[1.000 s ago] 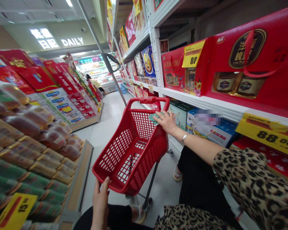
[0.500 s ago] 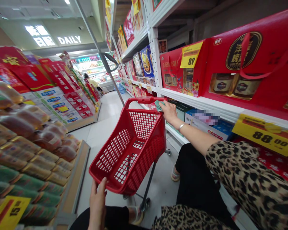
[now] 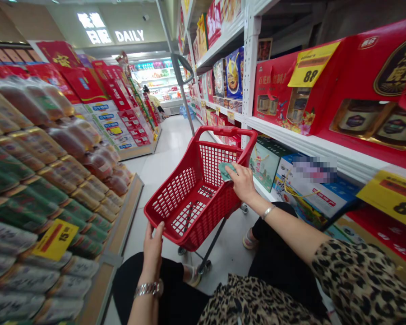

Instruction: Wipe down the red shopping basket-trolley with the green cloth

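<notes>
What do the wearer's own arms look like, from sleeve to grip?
Left grip and right grip are ungloved. The left arm wears a silver watch with a linked metal band; the right arm, a slim silver bangle. The right sleeve is leopard print in tan and black; no left sleeve shows.

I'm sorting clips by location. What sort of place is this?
Most likely a supermarket: a red shopping cart, white shelving stocked with boxed goods, and yellow price tags are in view.
</notes>
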Demonstrator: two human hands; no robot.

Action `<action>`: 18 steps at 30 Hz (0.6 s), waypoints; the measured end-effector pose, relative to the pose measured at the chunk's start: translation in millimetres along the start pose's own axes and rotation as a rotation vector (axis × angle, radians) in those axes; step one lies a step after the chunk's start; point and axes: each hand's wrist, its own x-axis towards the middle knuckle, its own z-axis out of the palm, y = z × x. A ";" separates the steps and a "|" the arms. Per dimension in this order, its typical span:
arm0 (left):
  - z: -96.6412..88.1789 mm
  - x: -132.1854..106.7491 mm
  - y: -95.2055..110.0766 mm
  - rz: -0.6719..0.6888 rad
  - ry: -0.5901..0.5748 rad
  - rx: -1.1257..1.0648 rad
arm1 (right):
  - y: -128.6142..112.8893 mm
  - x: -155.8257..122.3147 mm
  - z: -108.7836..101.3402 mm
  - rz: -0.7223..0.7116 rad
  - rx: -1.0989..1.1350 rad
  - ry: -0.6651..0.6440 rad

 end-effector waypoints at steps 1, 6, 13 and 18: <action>0.5 -0.5 -0.4 0.006 0.000 -0.006 | -9.2 -8.4 0.9 -0.018 0.012 0.005; 4.0 -4.2 -1.6 0.046 0.022 -0.055 | -53.4 -40.3 -1.1 -0.055 0.105 0.046; 6.0 -14.8 4.1 0.057 0.007 -0.069 | -105.7 -72.2 -15.5 -0.245 0.186 0.172; 5.4 -19.2 6.9 0.076 -0.012 -0.105 | -126.0 -90.0 -27.6 -0.369 0.293 0.165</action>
